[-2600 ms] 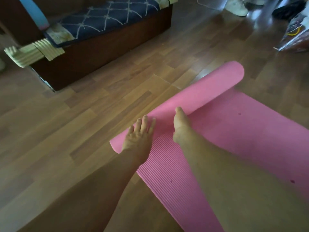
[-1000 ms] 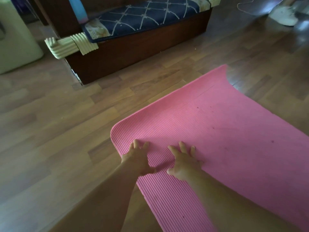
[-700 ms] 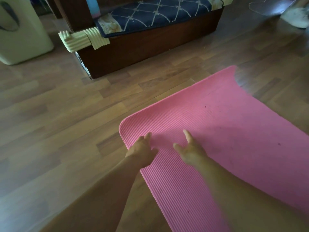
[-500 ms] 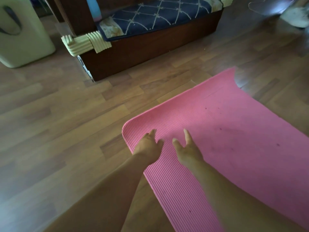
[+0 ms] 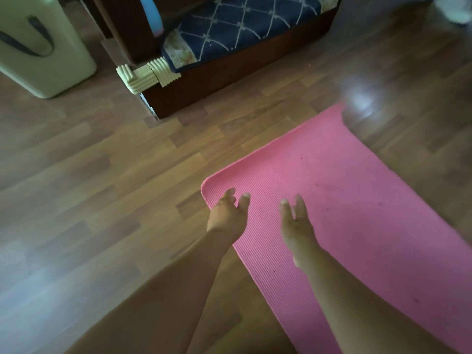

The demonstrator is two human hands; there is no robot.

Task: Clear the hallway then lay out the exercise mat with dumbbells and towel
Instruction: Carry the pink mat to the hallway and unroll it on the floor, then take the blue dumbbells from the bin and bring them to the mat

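Note:
A pink ribbed exercise mat (image 5: 357, 200) lies unrolled on the wooden floor, running from the middle toward the lower right. Its far right corner curls up slightly. My left hand (image 5: 228, 217) hovers over the mat's near left corner with relaxed fingers and holds nothing. My right hand (image 5: 296, 226) hangs just beside it over the mat, fingers loosely extended, also empty. Whether either hand touches the mat I cannot tell. No dumbbells or towel are in view.
A dark wooden bench (image 5: 229, 75) with a navy patterned cushion (image 5: 242, 26) stands beyond the mat, cream foam guards (image 5: 145, 76) on its corner. A pale green bin (image 5: 40, 47) stands at the upper left. Bare wooden floor (image 5: 102, 187) spreads to the left.
The rolled end was pushed flat and the mat now lies fully unrolled. Both hands, which pressed on the mat a second ago, have lifted and drawn back with relaxed fingers.

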